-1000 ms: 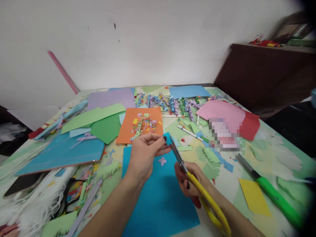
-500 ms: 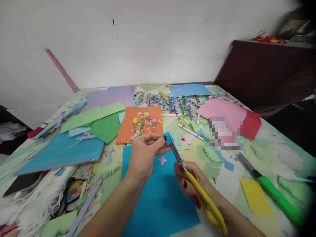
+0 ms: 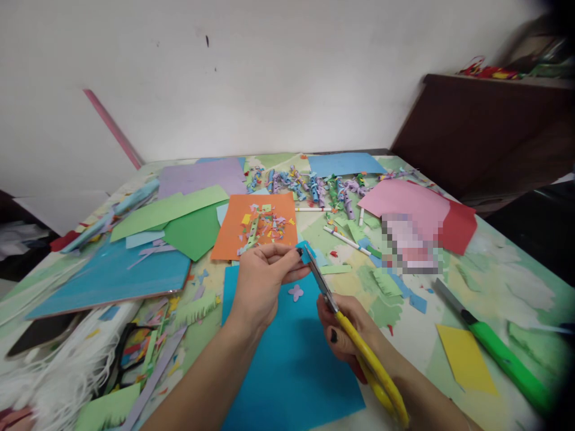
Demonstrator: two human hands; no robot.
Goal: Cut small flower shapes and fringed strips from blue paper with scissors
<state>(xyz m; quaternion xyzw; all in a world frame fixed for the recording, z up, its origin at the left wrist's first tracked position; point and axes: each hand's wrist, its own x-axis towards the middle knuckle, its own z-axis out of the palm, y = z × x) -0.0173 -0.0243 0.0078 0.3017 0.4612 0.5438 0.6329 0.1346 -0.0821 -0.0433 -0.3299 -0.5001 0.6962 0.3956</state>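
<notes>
Between thumb and fingers, my left hand (image 3: 265,275) pinches a small blue paper piece (image 3: 306,254). My right hand (image 3: 348,326) grips yellow-handled scissors (image 3: 359,347), their metal blades pointing up and left and meeting the blue piece's right edge. The blades look nearly closed, and the handle loops are partly hidden by my fingers. Below both hands lies a large blue sheet (image 3: 287,371). A small lilac paper flower (image 3: 296,292) rests on it, close to my left wrist.
An orange sheet (image 3: 224,239) bearing paper scraps lies just beyond my left hand. A green-handled cutter knife (image 3: 498,347) and a yellow paper piece (image 3: 467,359) are at right. Rolled paper decorations (image 3: 314,188) line the back. Black-framed glasses (image 3: 120,353) and white yarn (image 3: 58,371) sit at left.
The scissor handles have drawn slightly closer together and shifted a little left, with the blades still at the blue paper piece. My left hand keeps its place.
</notes>
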